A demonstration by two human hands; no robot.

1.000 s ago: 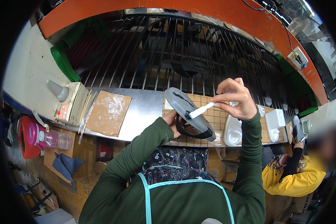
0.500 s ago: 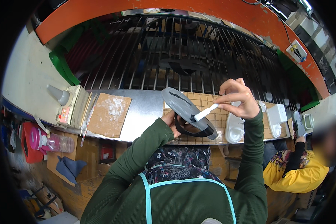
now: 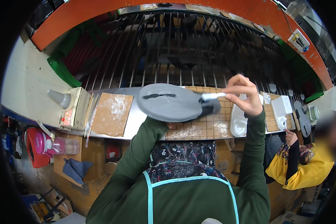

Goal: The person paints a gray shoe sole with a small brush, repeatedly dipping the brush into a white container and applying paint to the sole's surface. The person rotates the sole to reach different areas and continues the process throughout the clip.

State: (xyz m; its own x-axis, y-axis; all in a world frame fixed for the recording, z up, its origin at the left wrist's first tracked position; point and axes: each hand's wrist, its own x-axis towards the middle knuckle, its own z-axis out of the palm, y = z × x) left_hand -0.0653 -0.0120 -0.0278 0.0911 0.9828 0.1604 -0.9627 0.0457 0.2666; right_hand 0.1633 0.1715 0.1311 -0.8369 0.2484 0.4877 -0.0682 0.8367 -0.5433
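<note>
A grey sandal sole (image 3: 164,106) with a black slot and a black strap (image 3: 211,108) at its right end is held tilted above the bench, its broad face up. Beneath it my left hand (image 3: 170,126) supports the sole; most of its fingers are hidden. My right hand (image 3: 246,93) pinches a small white brush (image 3: 212,96) between thumb and fingers. The brush's tip meets the sole's right end near the strap. Just right of the sole stands a white tray (image 3: 238,124) with a round well.
A grid-lined cardboard mat (image 3: 212,125) covers the bench here. To the left lie a white-smeared cardboard piece (image 3: 112,114) and a box (image 3: 74,106) with a grey cone. Metal bars (image 3: 168,48) run behind. At right, a yellow-clad co-worker (image 3: 306,170) reaches toward another white tray (image 3: 282,108).
The sole has turned flatter, showing its broad face, and its left end has swung left. My right hand with the brush has moved slightly right. The co-worker's hand has moved left toward the other tray.
</note>
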